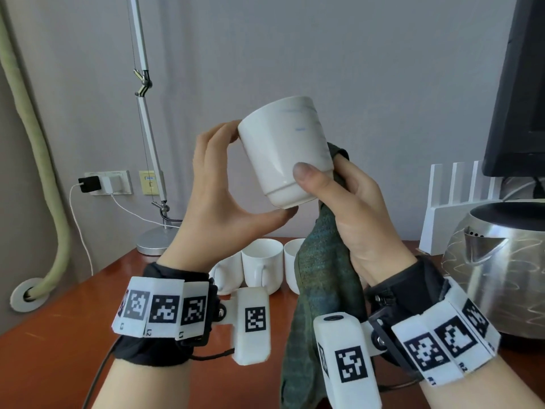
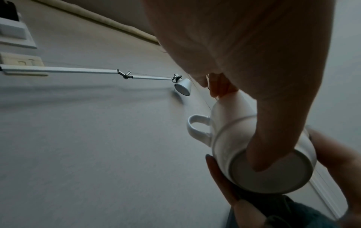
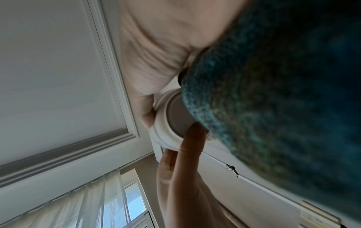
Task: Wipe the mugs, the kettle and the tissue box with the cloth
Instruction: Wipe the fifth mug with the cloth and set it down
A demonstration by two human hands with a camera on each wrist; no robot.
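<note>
Wrist bands [image 1: 165,308] near the camera carry square codes, tags L1, L2, R2. Above them the left hand [image 1: 218,184] pinches the lifted mug [image 1: 283,149] rim-to-base; the right hand [image 1: 354,208] grips the cloth [image 1: 321,278] against its right side. Best turn the mug steadily. Faint blue print unreadable.

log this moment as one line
step: wiping mug | left hand: holds mug | right hand: cloth against mug | kettle: on table
</note>
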